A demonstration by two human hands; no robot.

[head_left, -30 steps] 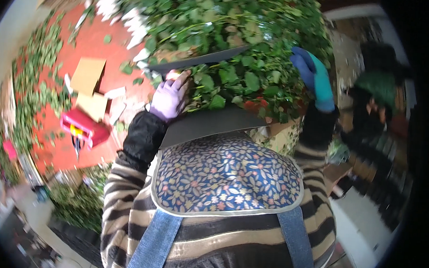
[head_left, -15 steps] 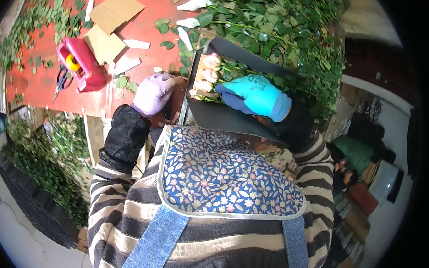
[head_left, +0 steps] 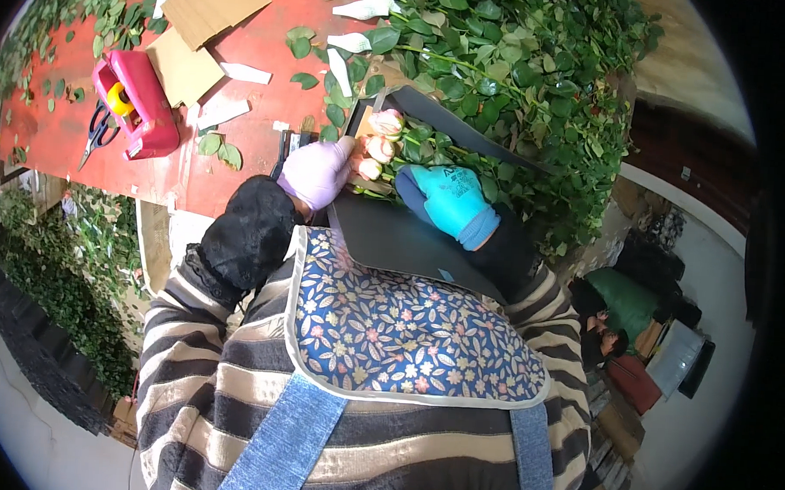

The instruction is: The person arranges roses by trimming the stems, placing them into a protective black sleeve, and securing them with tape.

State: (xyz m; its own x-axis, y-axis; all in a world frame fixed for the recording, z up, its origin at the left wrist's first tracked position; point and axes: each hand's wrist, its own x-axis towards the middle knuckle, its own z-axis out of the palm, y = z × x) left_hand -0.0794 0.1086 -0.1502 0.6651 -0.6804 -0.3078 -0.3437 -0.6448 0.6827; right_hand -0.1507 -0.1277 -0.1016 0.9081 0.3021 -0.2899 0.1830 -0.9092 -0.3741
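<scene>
Several pink-and-cream roses lie with their heads to the left on a black wrapping sheet, its far flap standing up behind the stems. Brown cardboard lines the sheet beside the heads. My left hand, in a lilac glove, is closed at the left end of the sheet, right beside the lowest rose heads; its fingertips are partly hidden. In a bright blue glove, my right hand lies over the stems just right of the heads, fingers curled around them. Leaves and the hand cover most of the stems.
A pink tape dispenser with a yellow core stands on the red table, scissors beside it. Brown cardboard pieces and white slips lie behind. Leafy stems pile up at the far right. Another person sits at right.
My left hand has moved right, from the table beside the sheet onto its left end next to the rose heads. My right hand has shifted slightly toward me. The view has moved a little.
</scene>
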